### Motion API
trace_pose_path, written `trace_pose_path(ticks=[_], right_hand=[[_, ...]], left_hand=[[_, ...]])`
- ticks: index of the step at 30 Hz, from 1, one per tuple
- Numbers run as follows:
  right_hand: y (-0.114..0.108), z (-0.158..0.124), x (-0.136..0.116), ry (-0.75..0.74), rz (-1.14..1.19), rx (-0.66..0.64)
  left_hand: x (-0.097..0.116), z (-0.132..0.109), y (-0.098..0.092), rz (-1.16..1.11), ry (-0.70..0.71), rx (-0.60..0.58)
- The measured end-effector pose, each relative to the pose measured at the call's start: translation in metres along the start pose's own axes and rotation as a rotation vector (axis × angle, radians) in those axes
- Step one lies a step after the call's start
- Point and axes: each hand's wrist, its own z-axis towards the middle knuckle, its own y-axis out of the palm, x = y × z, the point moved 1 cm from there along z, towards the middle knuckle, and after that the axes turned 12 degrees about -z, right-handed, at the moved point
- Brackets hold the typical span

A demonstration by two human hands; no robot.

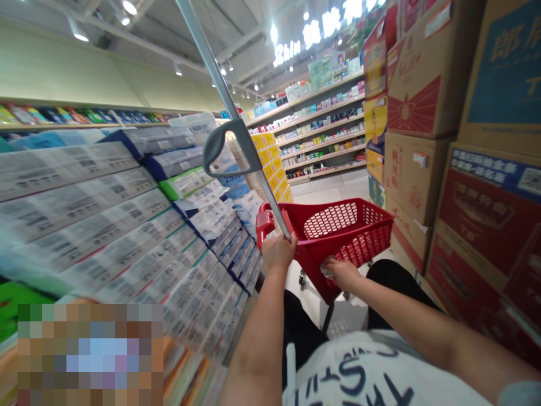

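My left hand (pixel 278 252) is wrapped around the lower end of a grey metal pole (pixel 228 101), where it meets a red plastic shopping cart basket (pixel 338 207). A grey loop handle (pixel 230 148) sits partway up that pole. My right hand (pixel 343 274) lies over the basket's near edge, with a small crumpled whitish item (pixel 326 268) pinched in its fingers. The item is partly hidden, and I cannot tell what it is. Nothing shows inside the basket's mesh-patterned bottom.
Shelves of wrapped packaged goods (pixel 114 225) press close along the left, and stacked cardboard cartons (pixel 465 169) rise on the right. Between them a tiled aisle floor (pixel 325 194) leads to wall shelving (pixel 325 129). A pixelated patch covers the lower left.
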Motion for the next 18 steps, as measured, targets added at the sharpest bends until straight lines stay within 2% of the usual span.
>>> trace_pose_path(ticks=[4, 7, 13, 18], right_hand=[[-0.013, 0.0, 0.018, 0.137, -0.091, 0.106], [-0.016, 0.001, 0.022, 0.239, -0.13, 0.108], [-0.008, 0.0, 0.0, 0.033, -0.164, 0.045], [-0.014, 0.0, 0.006, 0.129, -0.164, 0.061]], left_hand=[[0.0, 0.0, 0.001, -0.014, 0.009, 0.011], [0.0, 0.0, 0.002, -0.012, 0.005, 0.017], [0.0, -0.001, 0.002, 0.0, 0.013, 0.033], [-0.001, -0.001, 0.003, -0.008, 0.022, 0.044]])
